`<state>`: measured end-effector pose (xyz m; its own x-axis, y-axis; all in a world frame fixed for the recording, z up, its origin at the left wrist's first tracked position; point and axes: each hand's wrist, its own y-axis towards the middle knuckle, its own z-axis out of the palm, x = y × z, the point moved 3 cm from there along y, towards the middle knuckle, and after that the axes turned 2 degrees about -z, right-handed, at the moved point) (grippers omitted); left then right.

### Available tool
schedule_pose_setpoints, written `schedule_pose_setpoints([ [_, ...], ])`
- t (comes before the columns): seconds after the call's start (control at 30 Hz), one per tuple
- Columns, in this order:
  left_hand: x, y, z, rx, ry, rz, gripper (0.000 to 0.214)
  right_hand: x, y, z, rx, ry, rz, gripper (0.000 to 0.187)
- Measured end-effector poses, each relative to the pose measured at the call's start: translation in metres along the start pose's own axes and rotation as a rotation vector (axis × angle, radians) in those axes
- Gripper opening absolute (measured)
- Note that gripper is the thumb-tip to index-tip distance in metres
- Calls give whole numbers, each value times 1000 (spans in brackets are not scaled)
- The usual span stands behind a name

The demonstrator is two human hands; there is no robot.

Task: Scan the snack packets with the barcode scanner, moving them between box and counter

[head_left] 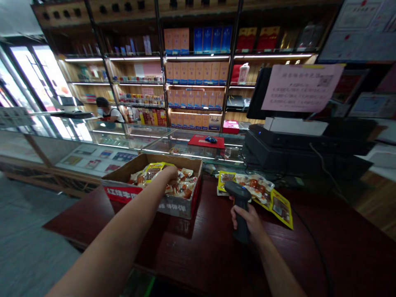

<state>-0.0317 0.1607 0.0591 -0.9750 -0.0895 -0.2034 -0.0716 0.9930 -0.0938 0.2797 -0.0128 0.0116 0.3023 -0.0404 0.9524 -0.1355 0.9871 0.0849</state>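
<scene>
My left hand (pixel 171 175) reaches into an open cardboard box (pixel 177 207), among clear vacuum packs of brown food (pixel 185 185) and a yellow packet (pixel 153 169). Its fingers point down and are hidden, so I cannot see whether they grip a pack. Wrapped round the handle of a dark handheld barcode scanner (pixel 242 218), my right hand (pixel 252 220) holds it upright over the table. Just beyond the scanner's head lies a pile of clear food packs (pixel 255 183), with a yellow-edged packet (pixel 281 208) at its right.
The dark red table (pixel 213 247) meets a glass counter (pixel 148 140) bearing a red mat (pixel 198 141) and a mouse (pixel 211 140). A monitor (pixel 260 93) and black cash drawer (pixel 266 152) stand right. A cable (pixel 312 239) crosses the table. A person (pixel 113 113) is behind the counter.
</scene>
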Motion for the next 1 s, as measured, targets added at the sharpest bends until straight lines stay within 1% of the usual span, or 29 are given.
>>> schedule_pose_setpoints([
  [0.1,3,1,1,60,68,-89,14,0,-1,-2,-12,1,-6,45],
  [0.2,7,-1,1,104,81,-157,16,0,-2,-3,-9,1,-1,45],
  [0.27,9,-4,-2,92,61,-171,19,0,-2,-3,-6,5,-5,47],
  [0.3,9,-5,-4,64,34,-158,21,0,-2,-2,-4,5,-6,48],
  [0.37,7,-9,-9,-32,-67,-71,25,1,-3,-1,7,5,-6,49],
  [0.47,-7,-21,-22,-232,-241,201,29,2,-5,3,38,19,-8,47],
  [0.53,-21,-35,-31,-354,-264,398,30,3,-7,6,64,29,-10,45],
  [0.6,-37,-51,-38,-428,-223,516,31,3,-9,9,93,32,-11,45],
  [0.67,-51,-67,-43,-438,-193,558,30,2,-9,11,120,39,-14,45],
  [0.8,-75,-95,-45,-327,-194,586,19,6,-9,13,145,46,-31,46],
  [0.9,-88,-108,-43,-269,-173,637,20,15,-11,16,159,-24,-57,44],
  [1.0,-98,-116,-38,-234,-108,673,24,25,-17,21,181,-132,-50,36],
])
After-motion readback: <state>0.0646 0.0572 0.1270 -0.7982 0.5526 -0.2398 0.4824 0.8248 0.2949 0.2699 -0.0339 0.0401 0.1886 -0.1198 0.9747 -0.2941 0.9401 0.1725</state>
